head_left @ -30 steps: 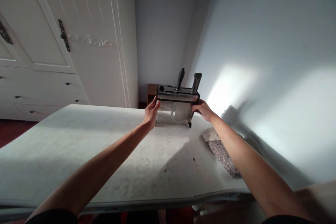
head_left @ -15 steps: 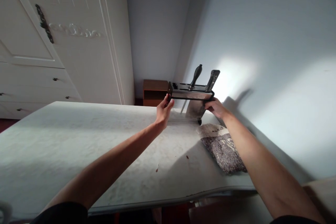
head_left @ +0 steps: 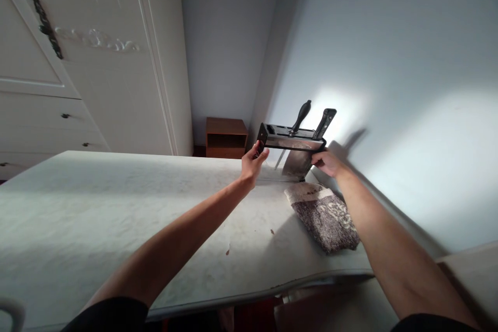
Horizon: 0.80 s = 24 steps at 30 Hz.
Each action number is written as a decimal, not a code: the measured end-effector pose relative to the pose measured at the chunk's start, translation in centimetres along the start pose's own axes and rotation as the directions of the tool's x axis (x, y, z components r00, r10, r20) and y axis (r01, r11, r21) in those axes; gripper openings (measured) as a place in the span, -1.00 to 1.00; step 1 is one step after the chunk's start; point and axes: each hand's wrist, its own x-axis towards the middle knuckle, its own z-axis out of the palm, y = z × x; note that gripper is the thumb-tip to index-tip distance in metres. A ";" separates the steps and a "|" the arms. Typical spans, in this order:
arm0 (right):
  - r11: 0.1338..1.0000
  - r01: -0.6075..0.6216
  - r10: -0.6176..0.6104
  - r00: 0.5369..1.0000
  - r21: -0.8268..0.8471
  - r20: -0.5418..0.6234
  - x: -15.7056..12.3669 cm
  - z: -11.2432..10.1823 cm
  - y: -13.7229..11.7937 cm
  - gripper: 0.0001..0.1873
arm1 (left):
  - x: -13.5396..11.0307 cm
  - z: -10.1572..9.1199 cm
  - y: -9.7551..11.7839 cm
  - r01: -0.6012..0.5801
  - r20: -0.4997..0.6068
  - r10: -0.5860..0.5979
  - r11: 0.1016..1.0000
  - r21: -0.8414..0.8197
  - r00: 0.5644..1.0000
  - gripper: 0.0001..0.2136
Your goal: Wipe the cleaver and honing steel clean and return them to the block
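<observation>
A black and metal knife rack point(head_left: 290, 141) stands at the far right corner of a pale table point(head_left: 116, 218), close to the wall. Two black-handled knives stick up from its top: a rounded handle point(head_left: 302, 114) and a flat handle point(head_left: 326, 119). A broad blade point(head_left: 295, 164) hangs below the rack's frame. My left hand point(head_left: 253, 162) grips the rack's left end. My right hand point(head_left: 327, 162) grips its right end. Both arms are stretched out over the table.
A grey patterned cloth point(head_left: 324, 215) lies on the table just in front of the rack, under my right forearm. A white wardrobe with drawers point(head_left: 85, 72) fills the left. A small brown cabinet point(head_left: 225, 137) stands behind the table. The wall point(head_left: 389, 62) runs along the right.
Both hands have carried the knife rack to the right, nearer the wall. The view has swung the same way, so the wardrobe has slid left and more of the cloth shows.
</observation>
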 end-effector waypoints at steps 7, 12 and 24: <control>1.000 -0.005 0.005 0.999 0.012 -0.035 0.2 -1.8 0.1 -0.77 | -0.2 1.5 -0.9 0.024 0.007 -0.024 0.998 0.061 1.000 -0.42; 0.999 0.003 -0.002 0.999 0.032 -0.046 0.3 -2.1 0.3 -0.76 | -0.3 1.9 -0.6 0.025 0.013 -0.027 0.995 0.095 1.000 -0.40; 0.973 0.219 -0.201 0.960 0.078 -0.196 -2.4 -1.4 1.2 -0.54 | -2.0 -4.6 1.8 0.199 -0.016 -0.204 0.931 0.307 0.979 -0.53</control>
